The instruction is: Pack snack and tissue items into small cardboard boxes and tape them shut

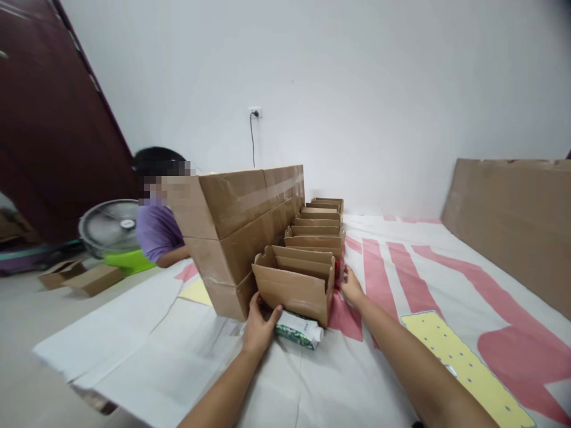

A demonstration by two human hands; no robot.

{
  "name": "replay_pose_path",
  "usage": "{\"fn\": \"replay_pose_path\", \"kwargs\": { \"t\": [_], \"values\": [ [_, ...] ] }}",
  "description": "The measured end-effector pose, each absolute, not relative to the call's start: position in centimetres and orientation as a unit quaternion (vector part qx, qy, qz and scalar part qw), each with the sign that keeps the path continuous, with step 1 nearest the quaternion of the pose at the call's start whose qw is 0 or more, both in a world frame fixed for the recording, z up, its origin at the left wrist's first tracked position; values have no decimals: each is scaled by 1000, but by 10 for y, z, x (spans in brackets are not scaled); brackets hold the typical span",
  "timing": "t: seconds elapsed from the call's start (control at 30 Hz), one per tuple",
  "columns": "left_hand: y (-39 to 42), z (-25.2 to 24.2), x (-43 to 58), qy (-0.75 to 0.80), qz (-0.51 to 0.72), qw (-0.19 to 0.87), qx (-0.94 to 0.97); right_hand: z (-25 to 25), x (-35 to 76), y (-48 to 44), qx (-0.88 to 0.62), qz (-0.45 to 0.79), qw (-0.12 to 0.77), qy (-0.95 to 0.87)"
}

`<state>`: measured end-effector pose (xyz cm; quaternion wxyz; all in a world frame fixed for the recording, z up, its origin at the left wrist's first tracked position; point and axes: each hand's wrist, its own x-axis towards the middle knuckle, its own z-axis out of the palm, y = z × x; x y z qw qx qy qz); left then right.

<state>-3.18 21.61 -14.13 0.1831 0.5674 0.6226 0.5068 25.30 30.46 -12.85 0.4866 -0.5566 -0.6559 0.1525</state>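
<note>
The left hand [259, 327] rests its fingers on the near left corner of the box [294, 285], thumb out, touching rather than clasping. Just right of it a carton [300, 329] lies on the sheet [178, 362], under the box's front. The right hand [352, 288] presses the box's right side; its grip cannot be told.

Fan [110, 227]; person in purple [157, 230]; wall socket [255, 111]

Brown box [294, 291], green-white carton [298, 329]
</note>
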Motion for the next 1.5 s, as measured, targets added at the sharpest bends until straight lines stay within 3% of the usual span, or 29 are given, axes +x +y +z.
{"fn": "replay_pose_path", "kwargs": {
  "t": [0.2,0.33,0.43,0.57,0.67,0.77,0.9,1.33,1.5],
  "values": [
    [214,-137,-30,609,511,183,578,-122,239,301,-551,187,493,-647],
    [212,-135,-29,605,527,178,570,-107,237,262,-581,125,539,-597],
    [213,-137,-30,598,531,178,574,-94,224,211,-513,18,565,-646],
    [217,-143,-34,618,529,178,553,-97,190,150,-325,-137,454,-818],
    [219,-146,-35,632,531,172,538,-110,172,136,-291,-202,380,-854],
    [220,-145,-35,623,529,166,552,-118,169,143,-264,-184,285,-903],
    [220,-145,-34,627,522,154,557,-116,174,157,-334,-112,211,-912],
    [215,-141,-29,636,500,83,582,-110,171,181,-382,-106,195,-897],
    [210,-134,-28,636,457,101,614,-103,168,195,-399,-103,190,-891]
  ]
}}
